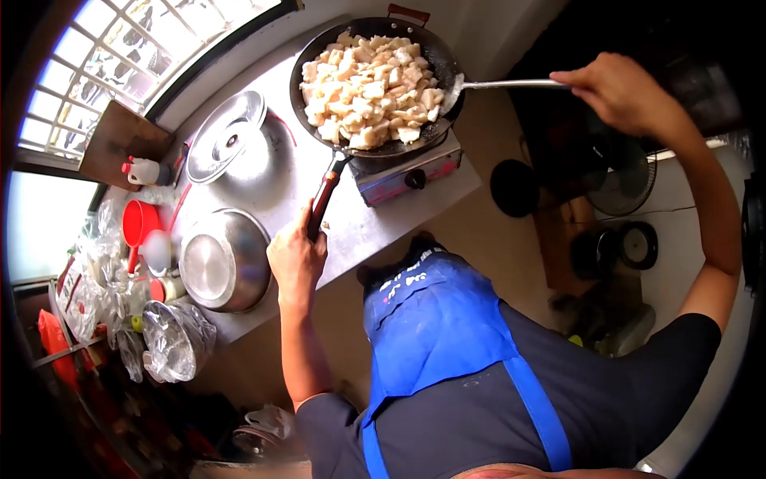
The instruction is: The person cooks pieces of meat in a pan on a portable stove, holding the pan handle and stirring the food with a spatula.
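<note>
A dark wok (443, 60) full of pale, chunky pieces of food (371, 92) sits on a portable stove (411, 172) at the counter's edge. My left hand (297, 254) is closed around the wok's brown handle (325, 195). Out to the right, my right hand (614, 92) grips the end of a long metal spatula (511, 85). The spatula's head rests at the wok's right rim, beside the food, with some white residue on it.
On the counter (351, 231) lie a metal lid (227, 137) and a steel bowl (223, 259). Farther left are a red dipper (140, 222), a spray bottle (145, 171), a wooden board (124, 145) and plastic bags (177, 339). A fan (626, 184) stands at the right.
</note>
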### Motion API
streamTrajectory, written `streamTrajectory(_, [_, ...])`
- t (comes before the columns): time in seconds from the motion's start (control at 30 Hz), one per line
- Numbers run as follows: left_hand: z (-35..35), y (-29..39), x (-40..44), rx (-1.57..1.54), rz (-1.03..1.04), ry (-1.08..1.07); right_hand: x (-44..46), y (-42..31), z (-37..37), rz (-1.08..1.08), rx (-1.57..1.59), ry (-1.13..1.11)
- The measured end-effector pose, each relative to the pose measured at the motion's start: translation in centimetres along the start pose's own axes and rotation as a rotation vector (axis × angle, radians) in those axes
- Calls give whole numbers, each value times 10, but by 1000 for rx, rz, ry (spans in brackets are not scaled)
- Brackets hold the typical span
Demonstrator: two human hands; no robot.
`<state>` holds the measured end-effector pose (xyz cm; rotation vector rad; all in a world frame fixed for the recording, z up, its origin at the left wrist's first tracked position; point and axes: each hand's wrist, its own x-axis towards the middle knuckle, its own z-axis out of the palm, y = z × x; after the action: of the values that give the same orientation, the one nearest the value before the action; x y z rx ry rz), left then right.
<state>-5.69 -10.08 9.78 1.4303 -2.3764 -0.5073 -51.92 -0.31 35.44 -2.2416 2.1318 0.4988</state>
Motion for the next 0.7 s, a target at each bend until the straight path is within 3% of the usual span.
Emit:
streamTrajectory(0.07, [-2, 1, 0, -8, 5, 8, 14, -2, 40, 59, 21, -149])
streamTrajectory(0.13, [1, -5, 0, 53, 92, 21, 19, 6, 108, -84, -51, 82])
streamTrajectory(0.4, [-2, -6, 3, 29, 148, 17, 55, -34, 202, 36, 123, 204])
streamTrajectory(0.47, [-2, -7, 0, 36, 142, -5, 71, -45, 229, 32, 201, 346])
streamTrajectory(0.57, [-2, -7, 3, 76, 112, -17, 82, -68, 228, 109, 244, 317])
streamTrajectory(0.7, [-3, -4, 1, 60, 34, -30, 80, -48, 189, 102, 418, 334])
